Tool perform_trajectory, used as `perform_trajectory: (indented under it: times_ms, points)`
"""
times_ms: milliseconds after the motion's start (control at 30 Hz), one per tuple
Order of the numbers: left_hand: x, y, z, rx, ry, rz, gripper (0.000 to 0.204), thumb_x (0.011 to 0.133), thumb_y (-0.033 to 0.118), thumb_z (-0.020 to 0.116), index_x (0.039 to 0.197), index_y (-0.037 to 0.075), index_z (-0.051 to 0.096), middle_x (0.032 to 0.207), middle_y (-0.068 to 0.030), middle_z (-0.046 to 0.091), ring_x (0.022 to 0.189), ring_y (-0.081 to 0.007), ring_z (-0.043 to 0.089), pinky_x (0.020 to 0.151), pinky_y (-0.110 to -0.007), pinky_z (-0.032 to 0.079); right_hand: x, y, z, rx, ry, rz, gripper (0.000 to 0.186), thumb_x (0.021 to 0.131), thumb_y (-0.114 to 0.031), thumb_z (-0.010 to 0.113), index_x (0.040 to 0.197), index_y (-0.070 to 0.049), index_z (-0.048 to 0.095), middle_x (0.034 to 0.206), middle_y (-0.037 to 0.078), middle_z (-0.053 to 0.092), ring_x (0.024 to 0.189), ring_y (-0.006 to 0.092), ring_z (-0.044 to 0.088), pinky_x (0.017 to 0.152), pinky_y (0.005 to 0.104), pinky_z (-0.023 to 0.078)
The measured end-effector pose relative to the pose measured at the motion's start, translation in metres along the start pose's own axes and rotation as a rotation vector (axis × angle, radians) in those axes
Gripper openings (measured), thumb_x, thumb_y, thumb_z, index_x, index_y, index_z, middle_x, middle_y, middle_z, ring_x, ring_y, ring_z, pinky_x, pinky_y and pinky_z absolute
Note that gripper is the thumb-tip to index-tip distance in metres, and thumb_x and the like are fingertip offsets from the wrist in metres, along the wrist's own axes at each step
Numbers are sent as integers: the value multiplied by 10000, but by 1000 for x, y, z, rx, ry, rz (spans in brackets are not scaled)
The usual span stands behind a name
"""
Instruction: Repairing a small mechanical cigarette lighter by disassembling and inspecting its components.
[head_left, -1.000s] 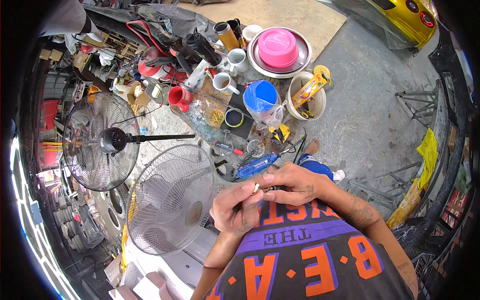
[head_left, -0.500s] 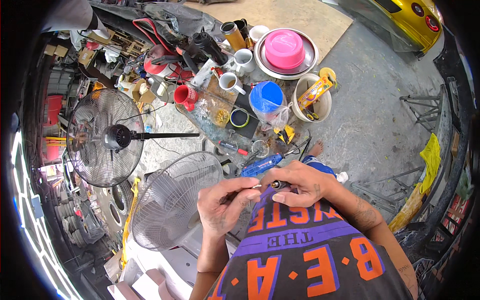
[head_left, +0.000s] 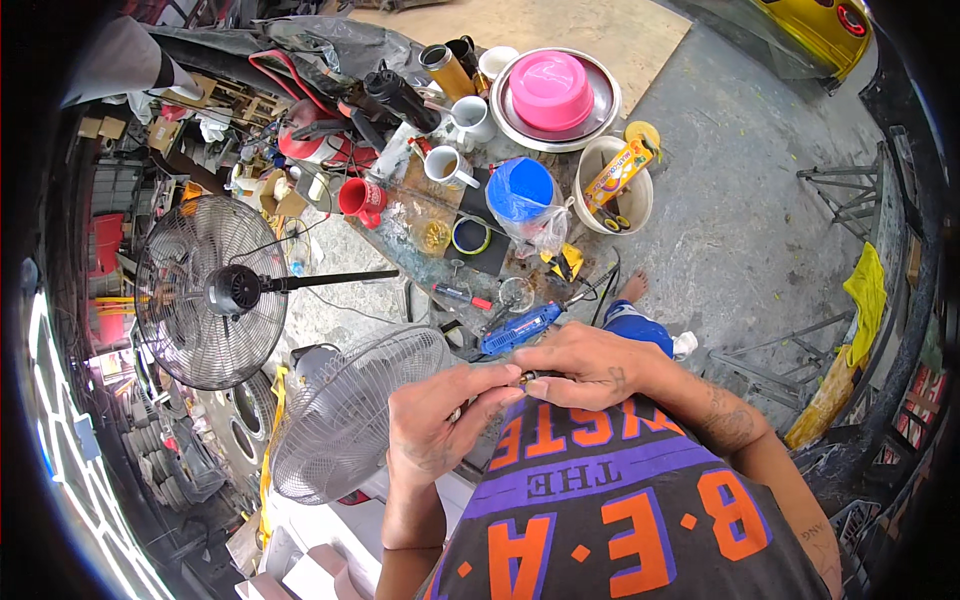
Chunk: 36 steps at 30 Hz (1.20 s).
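Observation:
My left hand (head_left: 440,412) and my right hand (head_left: 592,366) meet in front of my chest, fingertips almost touching. The right pinches a small black cylindrical piece with a brass-coloured end (head_left: 529,378), mostly hidden by the fingers. In the left is a small metal piece (head_left: 456,413), largely covered by the fingers; its kind does not show. Just beyond the hands lies a blue rotary tool (head_left: 521,330) on the low table's near edge, with a black cord beside it. A red-and-black marker (head_left: 462,296) and a clear round lid or cup (head_left: 516,293) rest next to it.
The cluttered table holds mugs (head_left: 446,168), a blue container in plastic (head_left: 524,192) and a pink basin (head_left: 550,92) on a metal tray. Right of it stands a white bucket (head_left: 640,205). Two fans (head_left: 215,290) stand at left. A bare foot (head_left: 634,287) is on the floor.
My hands have come together; the gap between the left-hand metal piece and the right-hand black piece has closed. The view has shifted slightly.

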<state>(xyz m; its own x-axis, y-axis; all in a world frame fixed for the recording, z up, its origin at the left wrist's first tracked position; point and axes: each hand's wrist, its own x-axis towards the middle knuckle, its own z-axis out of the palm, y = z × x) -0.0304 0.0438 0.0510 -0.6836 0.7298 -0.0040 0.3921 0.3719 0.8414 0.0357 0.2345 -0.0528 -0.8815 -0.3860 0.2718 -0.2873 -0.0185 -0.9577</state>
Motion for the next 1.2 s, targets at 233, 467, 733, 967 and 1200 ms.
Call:
perform_trajectory:
  times_ms: [233,467,733,967,1200]
  points:
    - [-3,-2,3,16,1,6,216,758,42,780,967,38,725,762,-85,696,621,-177,652,544,-267,488,1,0,3,35,16,-8,222,911,-221,523,1007,-21,542,605,159,483,582,383,523,545,454,385]
    - [0,2,7,19,-59,46,267,759,54,784,1019,57,723,705,-68,667,542,-140,584,491,-277,446,1,-5,-5,110,12,-63,270,889,-233,548,1044,-13,569,677,151,571,607,363,567,556,419,423]
    - [-6,6,13,-500,309,32,246,708,54,816,914,-23,705,837,-176,728,747,-195,718,631,-259,561,1,3,-8,168,18,-285,263,833,-250,542,924,-32,656,722,94,612,586,269,580,524,339,448]
    - [-5,8,24,-340,369,232,249,626,108,871,831,53,740,756,-99,698,672,-161,679,574,-247,522,5,12,-2,207,169,-458,384,911,-338,473,894,-2,657,595,97,565,432,243,499,413,368,364]
    - [-5,16,28,-217,325,283,222,662,95,867,823,33,728,736,-90,709,601,-161,677,509,-245,517,2,13,-4,181,183,-458,381,903,-328,475,894,3,664,611,101,580,454,250,526,434,356,388]
